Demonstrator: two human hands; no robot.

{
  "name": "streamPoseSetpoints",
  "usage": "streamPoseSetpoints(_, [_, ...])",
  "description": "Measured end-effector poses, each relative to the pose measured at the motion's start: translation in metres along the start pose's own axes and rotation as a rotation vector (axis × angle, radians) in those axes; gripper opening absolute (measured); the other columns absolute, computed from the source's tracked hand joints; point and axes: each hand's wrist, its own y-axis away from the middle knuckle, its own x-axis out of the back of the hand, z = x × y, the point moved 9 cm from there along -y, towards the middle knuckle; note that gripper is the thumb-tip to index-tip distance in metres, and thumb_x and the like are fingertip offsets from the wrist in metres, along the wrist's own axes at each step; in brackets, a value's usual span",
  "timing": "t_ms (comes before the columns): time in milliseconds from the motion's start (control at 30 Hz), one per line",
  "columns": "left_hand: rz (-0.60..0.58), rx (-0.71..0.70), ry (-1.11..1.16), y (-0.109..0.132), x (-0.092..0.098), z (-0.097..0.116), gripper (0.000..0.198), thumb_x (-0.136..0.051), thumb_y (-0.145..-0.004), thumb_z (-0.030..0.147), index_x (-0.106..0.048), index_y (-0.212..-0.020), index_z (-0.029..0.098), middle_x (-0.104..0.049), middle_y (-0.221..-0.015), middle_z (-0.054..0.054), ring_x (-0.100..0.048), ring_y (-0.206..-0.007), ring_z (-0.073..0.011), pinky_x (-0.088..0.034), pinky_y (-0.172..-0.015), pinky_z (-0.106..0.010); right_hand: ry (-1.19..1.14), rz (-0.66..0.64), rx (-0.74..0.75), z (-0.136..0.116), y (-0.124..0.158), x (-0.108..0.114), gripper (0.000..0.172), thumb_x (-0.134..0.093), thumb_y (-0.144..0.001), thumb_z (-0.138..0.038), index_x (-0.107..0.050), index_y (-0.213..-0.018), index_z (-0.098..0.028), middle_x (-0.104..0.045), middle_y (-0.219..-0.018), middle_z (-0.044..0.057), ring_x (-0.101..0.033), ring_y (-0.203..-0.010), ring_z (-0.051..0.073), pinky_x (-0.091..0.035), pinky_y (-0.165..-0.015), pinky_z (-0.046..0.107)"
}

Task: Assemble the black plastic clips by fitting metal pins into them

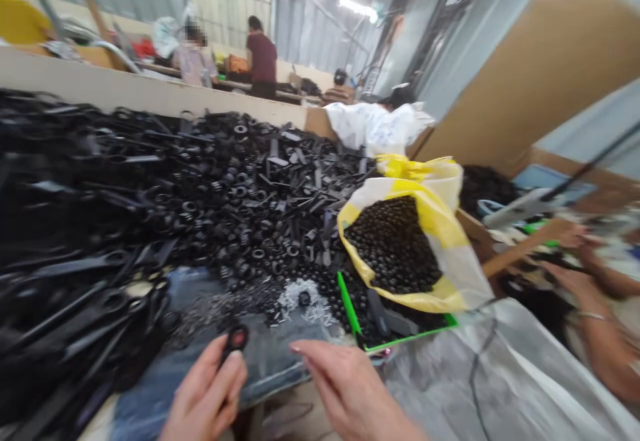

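Observation:
My left hand pinches a small black plastic part between thumb and fingers. The part has a rounded end with a reddish centre, which faces up. To its right, my right hand stretches its fingers leftward over the edge of the blue cloth; nothing shows in it, and its thumb is hidden. Just beyond both hands lies a small heap of short clear or whitish pins, with one black round piece on top. Small dark grey metal bits are spread left of the pins.
A large pile of black plastic parts covers the left and back. A yellow-white bag of black beads leans over a green-rimmed tray. Grey sheeting lies at right. Another person's arms are at far right; several people work behind.

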Motion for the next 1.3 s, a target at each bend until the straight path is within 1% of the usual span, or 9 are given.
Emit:
streamPoseSetpoints(100, [-0.216, 0.013, -0.034, 0.011, -0.026, -0.001, 0.079, -0.09, -0.064, 0.064, -0.061, -0.123, 0.02, -0.054, -0.065, 0.007, -0.037, -0.05, -0.0066, -0.025, -0.047, -0.019, -0.068, 0.014, 0.063, -0.002, 0.003, -0.012, 0.034, -0.042, -0.105, -0.017, -0.068, -0.127, -0.019, -0.08, -0.116, 0.007, -0.079, -0.1, 0.019, -0.059, -0.087, 0.025])
streamPoseSetpoints(167, [-0.252, -0.014, -0.027, 0.017, -0.031, 0.001, 0.076, -0.082, -0.074, 0.067, -0.058, -0.127, 0.019, -0.053, -0.067, 0.008, -0.032, -0.051, -0.0055, -0.022, -0.05, -0.02, -0.081, -0.023, 0.118, -0.008, 0.001, -0.025, 0.035, -0.04, -0.105, -0.016, -0.067, -0.127, -0.018, -0.08, -0.115, 0.009, -0.079, -0.099, 0.02, -0.061, -0.085, 0.025])
streamPoseSetpoints(267, [-0.248, -0.033, -0.014, 0.023, -0.029, 0.002, 0.079, -0.078, -0.079, 0.067, -0.051, -0.135, 0.019, -0.052, -0.069, 0.008, -0.034, -0.054, -0.0062, -0.023, -0.054, -0.023, -0.065, -0.068, 0.163, -0.014, -0.004, -0.039, 0.036, -0.038, -0.105, -0.016, -0.066, -0.128, -0.018, -0.08, -0.113, 0.01, -0.08, -0.097, 0.021, -0.062, -0.081, 0.027])
streamPoseSetpoints(433, [-0.248, -0.033, -0.051, 0.027, -0.025, 0.003, 0.084, -0.076, -0.078, 0.07, -0.047, -0.138, 0.019, -0.051, -0.072, 0.009, -0.036, -0.054, -0.0071, -0.021, -0.056, -0.025, 0.018, -0.078, 0.165, -0.018, -0.012, -0.048, 0.037, -0.037, -0.103, -0.015, -0.065, -0.126, -0.019, -0.08, -0.106, 0.009, -0.08, -0.088, 0.023, -0.063, -0.075, 0.029])
streamPoseSetpoints(600, [-0.268, -0.038, -0.069, 0.025, -0.026, 0.004, 0.077, -0.073, -0.083, 0.064, -0.046, -0.138, 0.017, -0.05, -0.071, 0.009, -0.036, -0.055, -0.008, -0.027, -0.059, -0.025, 0.067, -0.106, 0.138, -0.015, -0.016, -0.057, 0.036, -0.038, -0.101, -0.013, -0.065, -0.124, -0.021, -0.08, -0.1, 0.007, -0.079, -0.084, 0.024, -0.06, -0.07, 0.029])
streamPoseSetpoints(833, [-0.297, -0.088, -0.117, 0.017, -0.023, -0.009, 0.074, -0.069, -0.085, 0.067, -0.049, -0.136, 0.017, -0.048, -0.068, 0.008, -0.036, -0.056, -0.01, -0.031, -0.056, -0.024, 0.08, -0.142, 0.1, -0.017, -0.018, -0.061, 0.035, -0.04, -0.101, -0.012, -0.064, -0.125, -0.021, -0.078, -0.098, 0.005, -0.078, -0.084, 0.023, -0.053, -0.068, 0.028])
streamPoseSetpoints(1000, [-0.308, -0.1, -0.159, 0.012, -0.031, -0.009, 0.069, -0.07, -0.081, 0.073, -0.056, -0.121, 0.018, -0.037, -0.061, 0.012, -0.025, -0.049, -0.0076, -0.02, -0.046, -0.022, 0.189, -0.208, 0.051, -0.018, -0.023, -0.068, 0.033, -0.044, -0.099, -0.009, -0.067, -0.118, -0.022, -0.077, -0.092, 0.004, -0.077, -0.079, 0.023, -0.046, -0.062, 0.029])
streamPoseSetpoints(1133, [-0.318, -0.036, -0.148, 0.009, -0.037, -0.008, 0.07, -0.071, -0.073, 0.079, -0.055, -0.108, 0.02, -0.03, -0.056, 0.015, -0.016, -0.046, -0.0058, -0.014, -0.042, -0.021, 0.34, -0.237, 0.045, -0.019, -0.026, -0.072, 0.036, -0.051, -0.094, -0.005, -0.066, -0.12, -0.024, -0.075, -0.085, 0.002, -0.076, -0.069, 0.021, -0.039, -0.055, 0.028])
streamPoseSetpoints(1300, [-0.293, 0.001, -0.176, 0.01, -0.032, -0.014, 0.064, -0.072, -0.077, 0.075, -0.053, -0.108, 0.022, -0.034, -0.061, 0.013, -0.022, -0.049, -0.0063, -0.016, -0.044, -0.02, 0.46, -0.294, 0.011, -0.016, -0.025, -0.078, 0.046, -0.057, -0.085, 0.001, -0.065, -0.122, -0.025, -0.076, -0.087, 0.003, -0.075, -0.069, 0.018, -0.038, -0.053, 0.025])
